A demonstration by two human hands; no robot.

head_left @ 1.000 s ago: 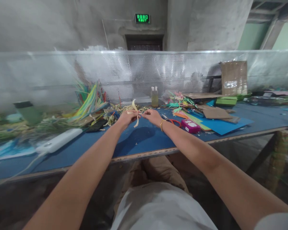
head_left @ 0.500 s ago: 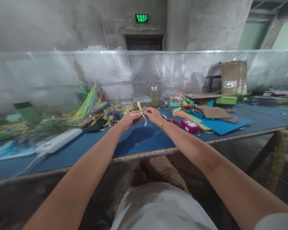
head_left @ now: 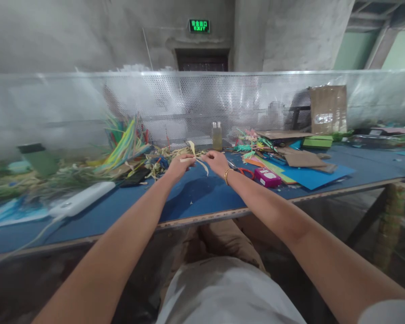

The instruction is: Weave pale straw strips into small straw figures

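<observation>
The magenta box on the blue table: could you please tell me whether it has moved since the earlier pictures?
No, the magenta box shows no visible shift in any direction, judged against the blue table and the exit sign.

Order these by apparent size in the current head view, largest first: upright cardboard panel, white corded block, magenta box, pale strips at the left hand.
1. Cardboard panel and white corded block: not ranked; similar areas, and the block lies nearer the camera.
2. Magenta box.
3. Pale strips.

The head view faces forward, overlooking the table (head_left: 205, 198).
</observation>
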